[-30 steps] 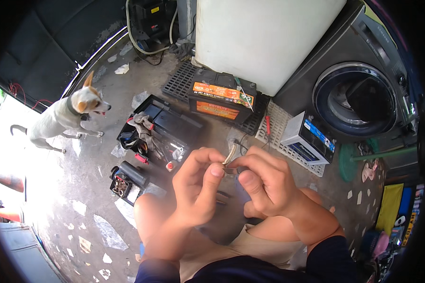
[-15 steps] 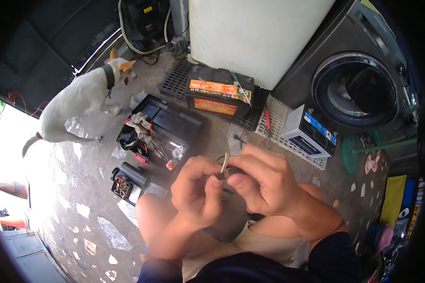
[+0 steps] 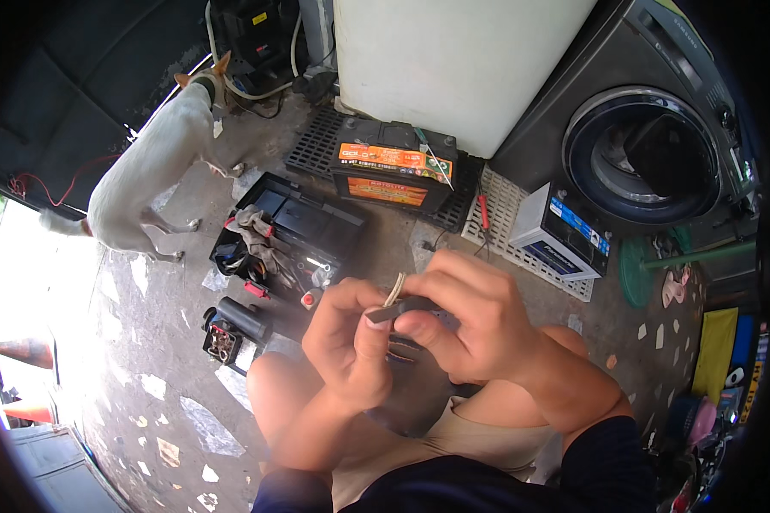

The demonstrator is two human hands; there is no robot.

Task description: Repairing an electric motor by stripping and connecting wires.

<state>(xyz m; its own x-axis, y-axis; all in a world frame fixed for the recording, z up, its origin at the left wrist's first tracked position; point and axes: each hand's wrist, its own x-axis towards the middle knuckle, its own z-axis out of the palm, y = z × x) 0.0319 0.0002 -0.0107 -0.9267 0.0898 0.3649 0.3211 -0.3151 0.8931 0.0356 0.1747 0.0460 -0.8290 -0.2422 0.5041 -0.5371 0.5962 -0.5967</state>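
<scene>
my left hand [image 3: 348, 346] pinches a pale cord [image 3: 395, 288] between thumb and forefinger; my right hand [image 3: 479, 321] grips a black piece [image 3: 416, 304] whose flat dark strip [image 3: 385, 315] meets the cord's lower end, over my left thumb. whether the strip is sharp i can't tell; too hard a push could skid it into that thumb. a slack pinch could drop the cord, as could a nudge from the dog [image 3: 141, 167] beyond the black toolbox [image 3: 325, 218].
</scene>
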